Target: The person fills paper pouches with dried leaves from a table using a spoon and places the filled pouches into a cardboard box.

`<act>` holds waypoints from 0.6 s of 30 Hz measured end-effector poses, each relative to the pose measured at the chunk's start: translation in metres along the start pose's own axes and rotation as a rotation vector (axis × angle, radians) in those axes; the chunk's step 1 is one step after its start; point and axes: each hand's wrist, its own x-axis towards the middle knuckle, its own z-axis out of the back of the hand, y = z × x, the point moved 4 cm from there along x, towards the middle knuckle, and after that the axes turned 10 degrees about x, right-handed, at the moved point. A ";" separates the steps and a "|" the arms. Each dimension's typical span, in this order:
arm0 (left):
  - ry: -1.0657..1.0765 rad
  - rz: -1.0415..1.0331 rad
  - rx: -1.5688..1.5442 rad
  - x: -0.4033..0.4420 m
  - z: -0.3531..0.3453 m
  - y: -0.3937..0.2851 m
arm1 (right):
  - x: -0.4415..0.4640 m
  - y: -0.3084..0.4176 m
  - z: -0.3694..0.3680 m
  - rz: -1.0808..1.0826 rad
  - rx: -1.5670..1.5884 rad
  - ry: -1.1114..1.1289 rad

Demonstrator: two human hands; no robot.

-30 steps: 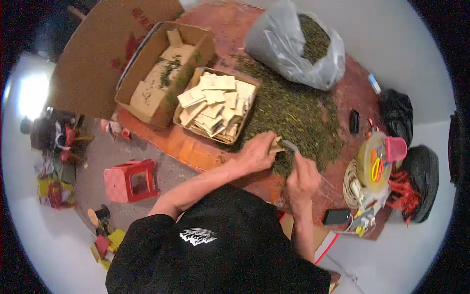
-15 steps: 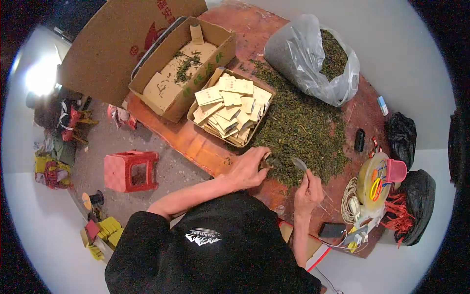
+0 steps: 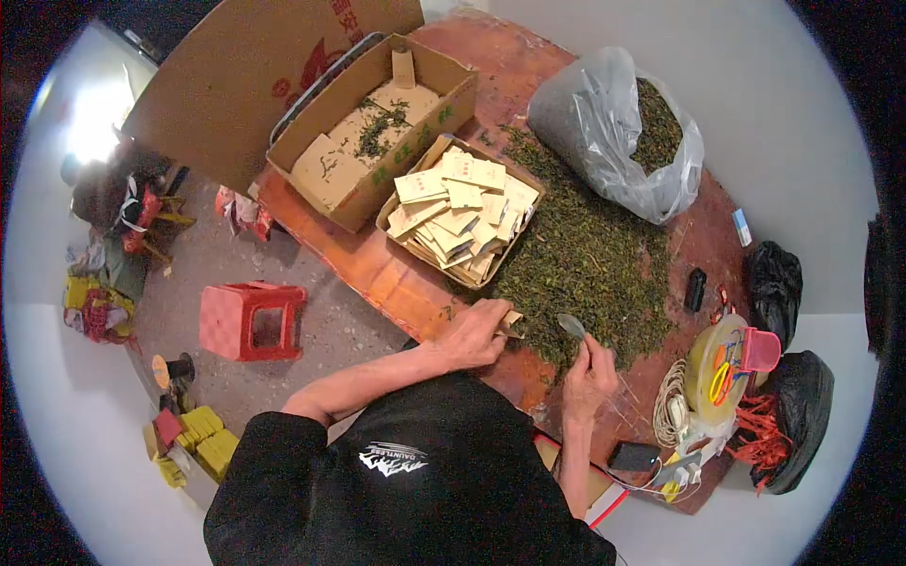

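Note:
My left hand (image 3: 474,334) is closed on a small brown paper packet (image 3: 512,324) at the near left edge of a wide heap of dried leaves (image 3: 595,274). In my right hand (image 3: 592,375) is a translucent scoop (image 3: 571,326), its tip over the leaves to the right of the packet. The two hands are apart. A shallow box (image 3: 385,224) full of paper packets (image 3: 462,195) stands just beyond my left hand. Whether the held packet contains leaves cannot be told.
A large carton (image 3: 357,203) with some leaves stands at the back left, and a clear bag (image 3: 590,113) of leaves at the back. On the right are a tub (image 3: 703,363) with scissors, a phone (image 3: 633,457) and cord. A red stool (image 3: 226,323) stands on the floor.
The scoop was at the packet's opening one second ago and has since moved right, away from it. The whole view has shifted as the camera turned.

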 end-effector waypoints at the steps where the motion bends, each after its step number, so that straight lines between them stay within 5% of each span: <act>1: -0.005 0.003 -0.003 0.001 0.002 -0.003 | 0.000 0.001 0.001 -0.019 0.007 0.001; 9: -0.144 -0.106 -0.077 0.008 0.052 -0.037 | -0.001 -0.012 0.004 -0.013 -0.001 -0.055; 16: -0.125 0.180 -0.025 0.022 0.163 -0.049 | -0.007 -0.018 0.004 0.012 -0.037 -0.126; 18: -0.338 0.012 -0.013 0.029 0.180 -0.025 | -0.007 -0.016 0.002 0.001 -0.049 -0.136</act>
